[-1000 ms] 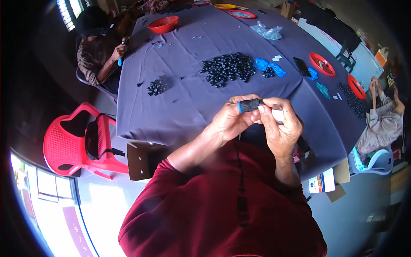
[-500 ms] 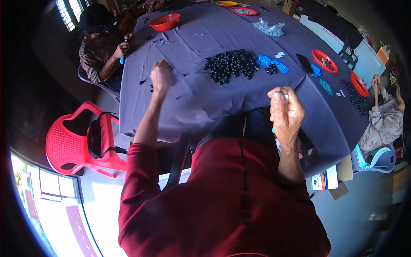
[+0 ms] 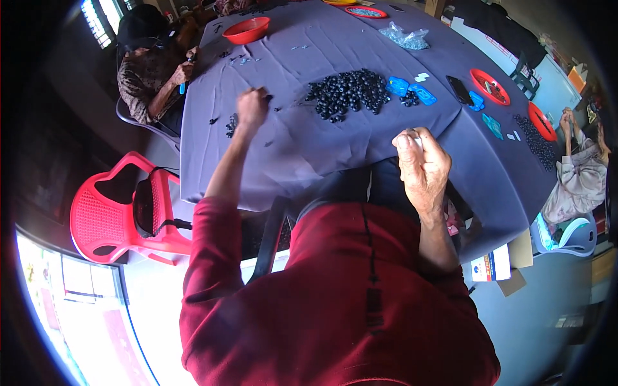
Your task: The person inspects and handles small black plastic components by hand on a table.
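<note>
Right hand [image 3: 421, 161] is gripping a small white piece [image 3: 418, 142], by the near edge of the grey-purple tablecloth [image 3: 309, 151]. Cloth is dropping off that edge; pink plastic chair [image 3: 103, 209] is standing outside its left side. Hands are staying well apart. Left hand [image 3: 252, 108] is sitting half-curled beside a small cluster of black cap-like pieces [image 3: 232, 124], with a dark bit showing at its fingertips; can't tell if it's pinching it. Large black heap [image 3: 351, 93] is lying farther in, right of that hand, cloth showing between. By volume, most pieces are sitting in that heap; can't tell which are finished. Blue packets [image 3: 397, 85] are crowding its right side, while red bowl [image 3: 247, 31] is standing well beyond, near the far-left edge.
</note>
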A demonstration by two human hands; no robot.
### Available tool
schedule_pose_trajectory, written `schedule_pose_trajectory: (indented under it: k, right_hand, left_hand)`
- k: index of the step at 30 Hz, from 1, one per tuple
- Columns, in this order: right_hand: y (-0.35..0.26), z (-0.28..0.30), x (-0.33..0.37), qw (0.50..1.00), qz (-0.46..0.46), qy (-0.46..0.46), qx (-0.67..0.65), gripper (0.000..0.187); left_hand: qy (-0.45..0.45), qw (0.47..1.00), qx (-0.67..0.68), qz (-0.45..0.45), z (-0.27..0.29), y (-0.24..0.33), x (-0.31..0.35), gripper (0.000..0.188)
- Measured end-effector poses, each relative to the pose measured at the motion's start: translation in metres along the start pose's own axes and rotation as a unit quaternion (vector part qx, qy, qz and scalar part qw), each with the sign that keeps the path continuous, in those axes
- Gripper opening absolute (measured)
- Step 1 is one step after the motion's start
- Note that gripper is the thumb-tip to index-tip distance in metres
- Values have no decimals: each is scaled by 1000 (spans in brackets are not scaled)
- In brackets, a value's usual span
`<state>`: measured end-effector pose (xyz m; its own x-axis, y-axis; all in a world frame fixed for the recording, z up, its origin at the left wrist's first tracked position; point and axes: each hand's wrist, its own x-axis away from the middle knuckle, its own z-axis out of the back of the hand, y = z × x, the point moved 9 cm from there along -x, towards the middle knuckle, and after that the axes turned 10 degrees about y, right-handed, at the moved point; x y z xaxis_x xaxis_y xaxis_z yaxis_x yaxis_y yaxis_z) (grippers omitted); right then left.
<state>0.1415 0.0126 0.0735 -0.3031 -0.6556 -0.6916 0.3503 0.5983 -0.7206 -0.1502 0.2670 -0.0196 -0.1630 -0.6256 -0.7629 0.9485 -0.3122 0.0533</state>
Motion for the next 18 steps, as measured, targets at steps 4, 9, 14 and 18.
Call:
schedule_pose_trajectory:
  k: [4, 9, 14, 18]
  right_hand:
    - [-5, -6, 0, 1000, 8, -17, -6, 22]
    - [-2, 2, -1, 1000, 8, 2, -5, 22]
    - [0, -8, 2, 1000, 1, -25, -7, 21]
    - [14, -7, -3, 995, -78, -27, -63, 26]
  left_hand:
    - [-33, 992, 106, 55, -88, 21, 0, 18]
    - [-114, 984, 82, 108, -109, 51, 4, 28]
    - [-53, 990, 94, 87, -87, 52, 0, 24]
    - [-48, 734, 633, 240, -27, 104, 0, 4]
